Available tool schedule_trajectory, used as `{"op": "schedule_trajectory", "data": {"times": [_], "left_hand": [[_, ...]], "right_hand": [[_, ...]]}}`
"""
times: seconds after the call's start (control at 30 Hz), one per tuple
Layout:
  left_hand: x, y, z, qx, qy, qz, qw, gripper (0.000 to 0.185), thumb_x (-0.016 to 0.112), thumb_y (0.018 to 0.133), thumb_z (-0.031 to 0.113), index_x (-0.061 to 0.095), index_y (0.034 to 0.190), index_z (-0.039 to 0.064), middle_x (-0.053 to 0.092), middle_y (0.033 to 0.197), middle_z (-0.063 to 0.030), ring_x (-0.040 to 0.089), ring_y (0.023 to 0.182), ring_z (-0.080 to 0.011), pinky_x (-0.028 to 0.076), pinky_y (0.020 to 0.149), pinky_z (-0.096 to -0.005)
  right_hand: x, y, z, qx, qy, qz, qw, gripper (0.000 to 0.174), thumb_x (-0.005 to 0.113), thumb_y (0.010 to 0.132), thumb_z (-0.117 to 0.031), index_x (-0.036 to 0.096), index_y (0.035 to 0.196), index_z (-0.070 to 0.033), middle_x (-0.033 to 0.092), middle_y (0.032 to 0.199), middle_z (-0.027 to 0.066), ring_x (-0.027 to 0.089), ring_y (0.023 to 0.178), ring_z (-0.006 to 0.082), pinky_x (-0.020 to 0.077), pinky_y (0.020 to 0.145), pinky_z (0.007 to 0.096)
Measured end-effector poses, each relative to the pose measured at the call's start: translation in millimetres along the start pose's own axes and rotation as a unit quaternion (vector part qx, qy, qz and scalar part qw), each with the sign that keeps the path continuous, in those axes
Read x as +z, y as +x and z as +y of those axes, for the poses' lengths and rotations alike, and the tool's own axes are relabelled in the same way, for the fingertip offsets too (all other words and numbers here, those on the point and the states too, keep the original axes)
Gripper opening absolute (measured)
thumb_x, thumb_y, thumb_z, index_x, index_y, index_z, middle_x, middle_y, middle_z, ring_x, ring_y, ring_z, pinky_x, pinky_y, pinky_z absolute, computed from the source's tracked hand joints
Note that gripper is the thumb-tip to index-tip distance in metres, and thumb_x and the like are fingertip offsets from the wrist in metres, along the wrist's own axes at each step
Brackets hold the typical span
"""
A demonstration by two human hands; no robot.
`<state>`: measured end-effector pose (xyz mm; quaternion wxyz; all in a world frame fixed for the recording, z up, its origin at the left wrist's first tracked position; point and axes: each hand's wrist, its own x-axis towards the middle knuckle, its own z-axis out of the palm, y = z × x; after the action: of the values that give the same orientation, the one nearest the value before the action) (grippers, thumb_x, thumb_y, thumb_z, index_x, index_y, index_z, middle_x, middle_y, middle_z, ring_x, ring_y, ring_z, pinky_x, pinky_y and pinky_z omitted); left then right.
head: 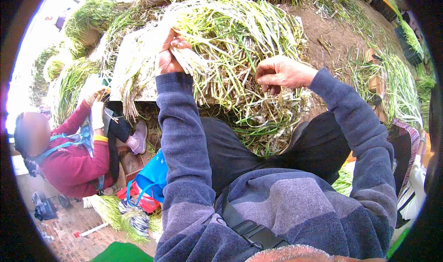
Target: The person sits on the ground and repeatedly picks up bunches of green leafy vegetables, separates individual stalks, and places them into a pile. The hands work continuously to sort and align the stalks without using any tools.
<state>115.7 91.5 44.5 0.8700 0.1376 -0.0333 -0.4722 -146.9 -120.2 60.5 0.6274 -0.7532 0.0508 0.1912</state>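
My left hand is closed around the pale stems of a small bunch of garlic chives or similar long green stalks, above the left part of a heap. To its right, my right hand hovers over the heap's near right side with its fingers curled; its fingertips are partly hidden and I cannot tell whether a stalk is between them. The large heap of long green and yellowish stalks lies before me on a low pale board, with dry, brownish trimmings along its near edge.
At the left sits a person in a red top, gloved hands holding stalks. A blue bag lies by my left leg. More stalk bundles lie at right, near a dark crate. Bare soil shows beyond the heap.
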Motion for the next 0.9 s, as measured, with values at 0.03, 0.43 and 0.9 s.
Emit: {"op": "schedule_trajectory", "data": {"times": [0.03, 0.43, 0.9], "left_hand": [[0, 1, -1, 0.002, 0.001, 0.002, 1.0, 0.014, 0.062, 0.094, 0.015, 0.063, 0.098, 0.001, 0.049, 0.061, 0.0014, 0.047, 0.054, -0.0084, 0.047, 0.055, -0.0248], [4, 7, -18, 0.022, 0.037, 0.03, 0.999, 0.017, 0.063, 0.094, 0.018, 0.064, 0.098, 0.002, 0.051, 0.063, 0.0015, 0.049, 0.055, -0.0076, 0.047, 0.055, -0.0244], [4, 8, -21, 0.022, 0.042, 0.058, 0.997, 0.013, 0.061, 0.095, 0.014, 0.063, 0.1, 0.002, 0.049, 0.063, 0.0009, 0.048, 0.056, -0.0083, 0.047, 0.055, -0.0257]], "right_hand": [[1, 3, 0, 0.0, -0.017, 0.021, 1.0, 0.019, 0.059, 0.096, -0.021, 0.062, 0.096, -0.002, 0.067, 0.076, 0.0051, 0.063, 0.06, 0.0097, 0.0525, 0.056, 0.0249], [13, 40, -1, -0.186, -0.218, 0.207, 0.936, 0.033, 0.067, 0.089, -0.03, 0.064, 0.107, -0.002, 0.067, 0.101, 0.0157, 0.066, 0.092, 0.0262, 0.051, 0.083, 0.0358], [10, 31, -1, -0.07, 0.014, 0.111, 0.991, 0.021, 0.059, 0.097, -0.022, 0.064, 0.09, -0.003, 0.065, 0.073, 0.0011, 0.054, 0.051, 0.0057, 0.0436, 0.048, 0.023]]}}
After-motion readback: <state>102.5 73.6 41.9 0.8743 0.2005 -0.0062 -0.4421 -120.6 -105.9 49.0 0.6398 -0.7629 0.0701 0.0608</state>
